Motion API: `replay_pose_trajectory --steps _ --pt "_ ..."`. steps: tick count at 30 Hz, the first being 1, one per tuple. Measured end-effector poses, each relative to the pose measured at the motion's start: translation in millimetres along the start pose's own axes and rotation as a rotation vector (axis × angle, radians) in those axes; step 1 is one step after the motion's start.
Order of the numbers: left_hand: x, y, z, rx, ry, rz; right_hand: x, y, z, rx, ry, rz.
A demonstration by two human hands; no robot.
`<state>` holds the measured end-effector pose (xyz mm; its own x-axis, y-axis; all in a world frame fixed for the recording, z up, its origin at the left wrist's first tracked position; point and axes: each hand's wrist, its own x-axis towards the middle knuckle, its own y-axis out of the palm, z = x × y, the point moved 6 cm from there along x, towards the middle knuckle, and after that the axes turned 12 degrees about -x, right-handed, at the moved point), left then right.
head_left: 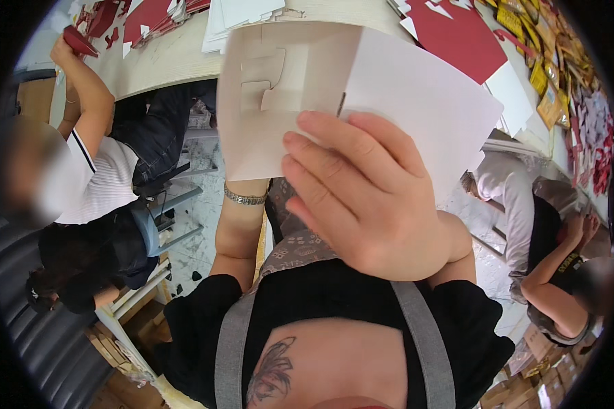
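Note:
An open white cardboard box [252,146] is held up before me, its hollow side toward me and folded tabs showing inside. A broad white lid flap [416,95] spreads out from it to the right, with a small dark slot near the fold. My right hand [372,194] is closed over the box's near edge, its fingers lying across the cardboard and its thumb below. My left forearm, with a metal-banded bracelet [245,196] at the wrist, runs up behind the box. The box hides my left hand and its fingers.
On the pale table [164,71] lie white cardboard sheets [242,13] and red cardboard pieces [450,37]. Yellow packets [546,68] are heaped at the far right. A co-worker at left holds a red piece [80,41]; another person [559,252] sits at right.

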<state>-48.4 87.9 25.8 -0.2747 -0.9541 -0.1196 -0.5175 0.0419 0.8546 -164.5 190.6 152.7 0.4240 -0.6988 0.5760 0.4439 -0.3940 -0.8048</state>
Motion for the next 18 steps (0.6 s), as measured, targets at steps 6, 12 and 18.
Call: replay_pose_trajectory --steps 6,12,18 --pt "1 -12 8 -0.239 -0.253 0.101 -13 8 -7 -0.012 0.058 0.173" --pt "8 -14 6 -0.086 -0.117 0.288 -18 53 -50 0.372 0.126 0.477" --pt "-7 13 3 0.648 0.074 0.397 -40 112 -55 0.675 0.223 0.046"
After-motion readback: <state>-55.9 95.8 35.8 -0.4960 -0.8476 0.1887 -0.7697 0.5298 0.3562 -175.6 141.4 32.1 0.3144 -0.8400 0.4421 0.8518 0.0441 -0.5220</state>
